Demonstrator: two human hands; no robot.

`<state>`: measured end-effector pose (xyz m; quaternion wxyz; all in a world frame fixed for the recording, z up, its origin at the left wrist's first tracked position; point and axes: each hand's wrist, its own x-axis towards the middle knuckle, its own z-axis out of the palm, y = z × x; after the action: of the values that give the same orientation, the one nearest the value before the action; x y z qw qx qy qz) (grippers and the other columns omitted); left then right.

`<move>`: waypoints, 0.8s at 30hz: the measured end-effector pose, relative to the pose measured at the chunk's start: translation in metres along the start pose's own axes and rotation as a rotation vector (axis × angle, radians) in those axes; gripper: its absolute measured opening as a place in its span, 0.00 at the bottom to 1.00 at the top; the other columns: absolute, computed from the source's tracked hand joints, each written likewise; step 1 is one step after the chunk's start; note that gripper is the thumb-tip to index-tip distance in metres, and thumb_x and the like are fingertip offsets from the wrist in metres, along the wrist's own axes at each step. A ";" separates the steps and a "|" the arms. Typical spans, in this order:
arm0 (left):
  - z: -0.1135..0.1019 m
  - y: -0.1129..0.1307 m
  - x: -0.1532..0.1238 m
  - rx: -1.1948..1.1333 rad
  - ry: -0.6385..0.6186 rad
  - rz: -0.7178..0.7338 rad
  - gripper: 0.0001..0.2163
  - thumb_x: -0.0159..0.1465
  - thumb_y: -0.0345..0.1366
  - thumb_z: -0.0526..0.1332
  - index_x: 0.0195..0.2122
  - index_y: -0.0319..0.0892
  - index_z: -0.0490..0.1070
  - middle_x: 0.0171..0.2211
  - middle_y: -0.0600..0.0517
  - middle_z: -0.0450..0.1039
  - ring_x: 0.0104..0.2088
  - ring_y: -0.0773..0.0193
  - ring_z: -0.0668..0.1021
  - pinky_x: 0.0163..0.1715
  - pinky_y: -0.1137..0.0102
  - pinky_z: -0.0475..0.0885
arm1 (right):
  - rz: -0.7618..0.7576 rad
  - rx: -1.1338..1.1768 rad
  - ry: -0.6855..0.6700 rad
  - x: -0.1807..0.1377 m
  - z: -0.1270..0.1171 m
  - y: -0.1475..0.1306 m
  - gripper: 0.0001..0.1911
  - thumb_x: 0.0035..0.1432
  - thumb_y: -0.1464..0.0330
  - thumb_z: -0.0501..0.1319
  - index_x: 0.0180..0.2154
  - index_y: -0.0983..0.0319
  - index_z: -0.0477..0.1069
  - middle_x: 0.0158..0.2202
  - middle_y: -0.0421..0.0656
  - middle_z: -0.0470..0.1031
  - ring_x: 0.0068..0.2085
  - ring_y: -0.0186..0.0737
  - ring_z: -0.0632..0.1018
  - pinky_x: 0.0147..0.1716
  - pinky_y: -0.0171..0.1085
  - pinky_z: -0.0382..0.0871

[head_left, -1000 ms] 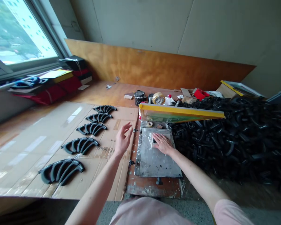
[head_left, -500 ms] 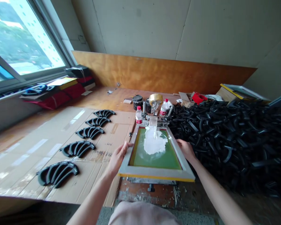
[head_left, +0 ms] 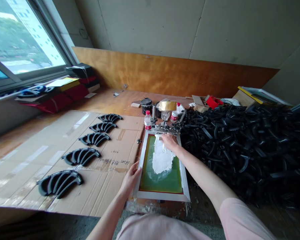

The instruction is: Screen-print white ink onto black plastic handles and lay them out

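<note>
Left hand is clamped on the left rail of the screen frame, near its lower corner, lower centre of the picture. Right hand sits at the top end of the mesh, fingers curled down at the head of the white ink; can't tell whether it grips anything.

Frame lies flat, top end at the hinge clamp.

My read:
- Rails look stiff and light. I'd grip on the side rails, low end, for the most leverage about the hinge.
- Mesh looks taut, thin and puncture-prone, so fingers off it.
- Ink looks thick and slick and will smear on contact.

Black plastic parts are piled at right. Five laid-out parts sit on cardboard at left.
</note>
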<state>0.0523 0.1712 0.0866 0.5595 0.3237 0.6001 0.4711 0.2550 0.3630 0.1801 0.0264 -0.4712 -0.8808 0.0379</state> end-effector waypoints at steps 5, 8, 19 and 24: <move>0.001 0.001 -0.002 0.022 0.012 -0.011 0.33 0.55 0.54 0.63 0.57 0.39 0.64 0.33 0.49 0.79 0.34 0.58 0.79 0.32 0.70 0.72 | -0.349 0.016 -0.018 -0.049 0.008 0.007 0.08 0.57 0.79 0.55 0.34 0.63 0.70 0.34 0.46 0.74 0.38 0.41 0.72 0.34 0.35 0.62; 0.000 0.002 -0.002 0.025 0.012 -0.008 0.33 0.54 0.55 0.63 0.56 0.40 0.65 0.31 0.50 0.78 0.33 0.58 0.79 0.32 0.69 0.72 | -0.463 0.056 -0.048 -0.057 -0.001 0.011 0.06 0.57 0.76 0.58 0.31 0.62 0.70 0.31 0.43 0.74 0.36 0.39 0.71 0.32 0.34 0.60; 0.004 0.016 -0.008 -0.010 0.018 -0.012 0.33 0.53 0.53 0.64 0.56 0.40 0.63 0.27 0.53 0.76 0.29 0.61 0.78 0.28 0.71 0.72 | -0.337 0.116 0.141 -0.070 0.023 0.002 0.06 0.59 0.75 0.57 0.35 0.62 0.73 0.33 0.43 0.74 0.39 0.40 0.71 0.34 0.35 0.63; 0.003 0.049 -0.021 -0.045 -0.010 -0.044 0.35 0.52 0.51 0.66 0.59 0.43 0.61 0.27 0.55 0.75 0.28 0.62 0.78 0.27 0.72 0.71 | -0.099 0.240 0.213 -0.013 -0.015 0.014 0.22 0.56 0.64 0.66 0.53 0.53 0.69 0.39 0.41 0.76 0.40 0.40 0.75 0.37 0.35 0.66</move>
<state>0.0519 0.1697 0.1399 0.5801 0.2999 0.5935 0.4705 0.2751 0.3611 0.1938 0.1777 -0.4223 -0.8842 0.0915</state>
